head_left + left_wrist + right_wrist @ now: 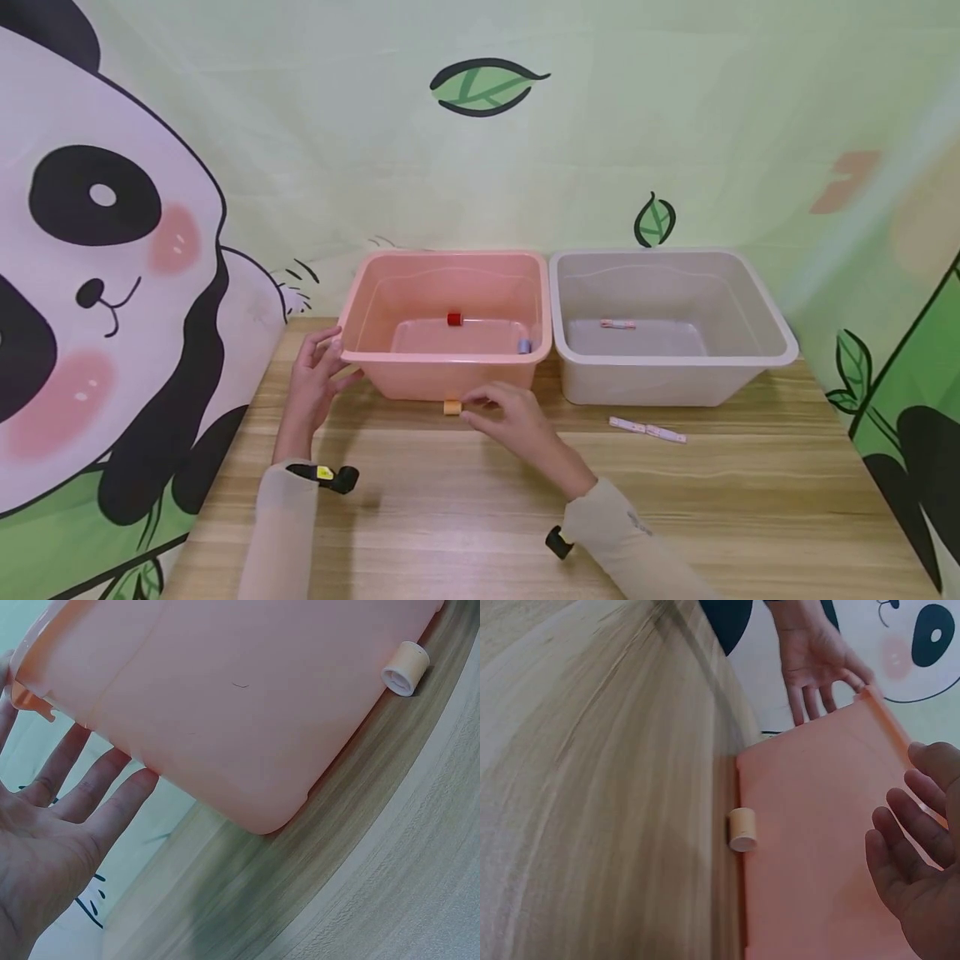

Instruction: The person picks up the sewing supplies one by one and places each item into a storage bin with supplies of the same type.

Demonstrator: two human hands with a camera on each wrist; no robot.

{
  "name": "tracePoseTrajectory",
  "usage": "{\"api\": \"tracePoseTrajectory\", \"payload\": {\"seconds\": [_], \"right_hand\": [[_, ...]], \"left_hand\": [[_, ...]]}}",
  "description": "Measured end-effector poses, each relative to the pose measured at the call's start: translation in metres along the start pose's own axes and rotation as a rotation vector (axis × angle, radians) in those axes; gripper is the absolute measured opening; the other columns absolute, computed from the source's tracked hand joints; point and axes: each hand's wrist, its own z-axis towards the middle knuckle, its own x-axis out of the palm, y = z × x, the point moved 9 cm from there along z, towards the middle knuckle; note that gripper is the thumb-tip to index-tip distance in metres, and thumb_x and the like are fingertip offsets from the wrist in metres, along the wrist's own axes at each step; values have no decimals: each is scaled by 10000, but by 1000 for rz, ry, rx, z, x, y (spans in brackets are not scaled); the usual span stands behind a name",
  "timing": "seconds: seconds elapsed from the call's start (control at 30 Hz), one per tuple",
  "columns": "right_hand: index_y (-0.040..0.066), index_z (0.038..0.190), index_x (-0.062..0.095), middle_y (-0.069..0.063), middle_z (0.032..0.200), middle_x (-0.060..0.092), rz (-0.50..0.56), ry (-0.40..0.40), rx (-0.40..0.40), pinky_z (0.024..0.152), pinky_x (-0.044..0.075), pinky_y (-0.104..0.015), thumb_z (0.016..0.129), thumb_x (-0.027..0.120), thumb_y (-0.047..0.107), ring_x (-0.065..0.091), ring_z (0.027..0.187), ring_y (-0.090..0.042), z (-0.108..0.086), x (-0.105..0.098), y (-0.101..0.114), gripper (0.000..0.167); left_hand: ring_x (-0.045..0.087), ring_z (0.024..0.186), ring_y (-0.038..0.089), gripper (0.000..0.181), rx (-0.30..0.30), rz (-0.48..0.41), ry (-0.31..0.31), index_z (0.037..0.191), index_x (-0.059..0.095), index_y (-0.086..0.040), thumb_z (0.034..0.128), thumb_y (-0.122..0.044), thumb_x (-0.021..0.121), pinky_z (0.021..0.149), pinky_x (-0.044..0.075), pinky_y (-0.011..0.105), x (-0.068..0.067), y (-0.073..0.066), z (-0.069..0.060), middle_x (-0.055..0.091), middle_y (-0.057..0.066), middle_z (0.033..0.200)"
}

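A small orange roll [452,407] with white ends lies on the table against the front of the pink bin [442,358]. My right hand [513,417] is just right of the roll, apart from it, fingers loosely bent and holding nothing. At the bin's left side, my left hand [315,383] touches the wall and rim with extended fingers; the left wrist view shows its fingertips [142,780] on the wall. Inside the pink bin are a red roll [454,319] and a pale blue roll [524,346].
A grey bin [675,361] stands right beside the pink one, with a small patterned stick-like piece [618,324] inside. Two similar pieces [648,430] lie end to end on the wooden table [465,517] before it. A printed panda backdrop [337,150] hangs behind.
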Motion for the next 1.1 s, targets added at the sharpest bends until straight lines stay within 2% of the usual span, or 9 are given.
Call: {"api": "tracePoseTrajectory", "payload": {"seconds": [0.17, 0.43, 0.73, 0.93, 1.1], "right_hand": [[76, 1091, 736, -92, 1063, 728, -23, 8, 41, 878, 601, -379, 931, 765, 175, 674, 979, -258, 3, 9, -15, 190], [54, 1211, 712, -82, 1106, 715, -50, 92, 153, 879, 593, -337, 945, 747, 165, 655, 977, -233, 8, 34, -50, 290], [36, 1233, 701, -44, 978, 695, -87, 143, 160, 767, 564, -233, 941, 742, 115, 626, 851, -125, 13, 53, -73, 305], [35, 1240, 689, -16, 982, 702, -92, 203, 206, 764, 560, -219, 952, 729, 116, 632, 852, -112, 12, 59, -85, 302], [42, 1224, 688, -25, 988, 711, -104, 209, 204, 769, 566, -225, 950, 730, 111, 645, 859, -109, 11, 60, -89, 286]], "left_hand": [[706, 1032, 163, 317, 2, -8, 1, 1338, 541, -222, 1034, -282, 608, 914, 569, 487, 0, 0, 0, 495, 69, 1326], [707, 1024, 163, 309, 4, -19, 0, 1333, 545, -228, 1034, -269, 608, 895, 586, 461, -1, 0, 0, 492, 70, 1322], [703, 1038, 169, 333, 3, -8, 9, 1346, 533, -221, 1029, -274, 619, 902, 574, 480, -1, -1, 0, 482, 72, 1337], [702, 1041, 170, 334, -6, 1, -3, 1339, 537, -226, 1023, -282, 628, 889, 585, 460, -2, 0, 0, 484, 65, 1349], [702, 1036, 168, 326, 0, -5, -3, 1337, 537, -224, 1027, -280, 621, 865, 601, 428, -1, 2, 1, 483, 69, 1354]]}}
